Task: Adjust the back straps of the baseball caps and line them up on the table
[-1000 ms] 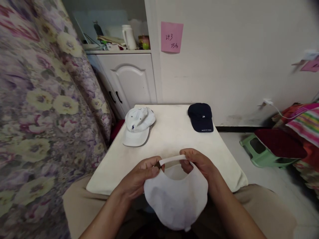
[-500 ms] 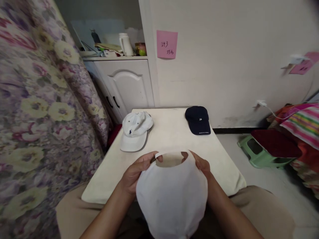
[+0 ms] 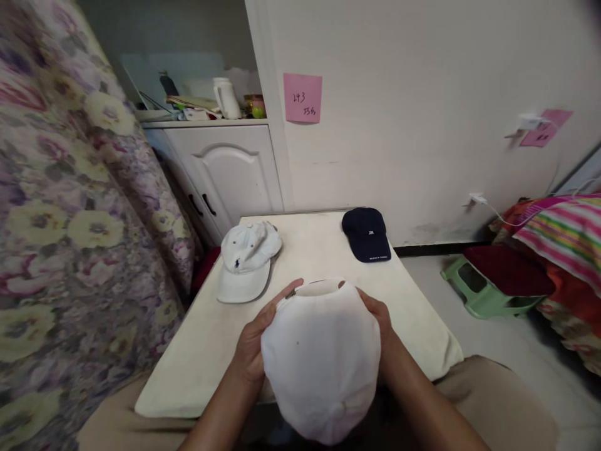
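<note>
A plain white baseball cap (image 3: pixel 323 357) is held over the near edge of the table, its crown toward me and the strap opening at the top. My left hand (image 3: pixel 256 338) is closed on its left side, beside a small metal buckle (image 3: pixel 291 293). On the opposite side my right hand (image 3: pixel 379 316) grips the cap; some of its fingers are hidden behind the fabric. Farther off at left lies a white cap (image 3: pixel 248 260) with a small dark logo, brim toward me. A navy cap (image 3: pixel 366 233) with white lettering rests at the far right of the table.
The cream-covered table (image 3: pixel 310 241) stands against a wall with a pink note (image 3: pixel 303 98). Floral curtain (image 3: pixel 89 207) hangs at left, near a white cabinet (image 3: pixel 235 169). A green stool (image 3: pixel 488 294) with a dark red top is on the floor at right.
The held cap has tipped, so its strap opening looks narrower and more of its crown's top shows. Both hands keep their hold. The view has shifted slightly; the two table caps lie unmoved.
</note>
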Motion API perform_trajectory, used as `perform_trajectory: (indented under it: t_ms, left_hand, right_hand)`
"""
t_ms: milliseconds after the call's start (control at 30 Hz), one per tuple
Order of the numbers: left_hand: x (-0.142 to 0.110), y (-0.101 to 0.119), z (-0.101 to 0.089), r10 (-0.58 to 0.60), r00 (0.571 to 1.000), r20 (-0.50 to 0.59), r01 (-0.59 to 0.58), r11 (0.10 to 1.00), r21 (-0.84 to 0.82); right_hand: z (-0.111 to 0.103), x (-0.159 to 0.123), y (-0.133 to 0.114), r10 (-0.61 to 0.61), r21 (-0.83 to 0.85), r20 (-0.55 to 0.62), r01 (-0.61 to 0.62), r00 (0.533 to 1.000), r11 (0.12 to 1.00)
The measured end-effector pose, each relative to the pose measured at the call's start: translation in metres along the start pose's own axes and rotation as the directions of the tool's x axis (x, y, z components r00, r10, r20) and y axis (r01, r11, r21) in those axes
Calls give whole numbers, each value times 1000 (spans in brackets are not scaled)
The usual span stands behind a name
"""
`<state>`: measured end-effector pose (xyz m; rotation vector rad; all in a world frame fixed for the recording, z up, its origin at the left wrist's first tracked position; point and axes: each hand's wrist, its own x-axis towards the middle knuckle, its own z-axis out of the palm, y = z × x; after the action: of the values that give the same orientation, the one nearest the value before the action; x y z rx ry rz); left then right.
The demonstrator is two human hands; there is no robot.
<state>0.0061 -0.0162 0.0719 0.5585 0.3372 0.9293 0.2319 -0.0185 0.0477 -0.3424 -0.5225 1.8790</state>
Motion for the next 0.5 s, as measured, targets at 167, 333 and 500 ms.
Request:
perform_trajectory:
  t_ms: [167, 333, 500]
  left_hand:
    - [22, 3, -18, 58, 997, 48, -55, 996, -71]
    - [44, 6, -33, 66, 996, 61, -60, 993, -102]
    - [48, 0, -58, -42, 986, 164, 68, 986, -154]
  right_hand:
    - [-30, 12, 1, -15, 13, -89, 17, 996, 1000]
    - [-45, 21, 5, -5, 11, -109, 6, 994, 1000]
    - [-48, 32, 6, -19, 88, -143, 32, 990, 996]
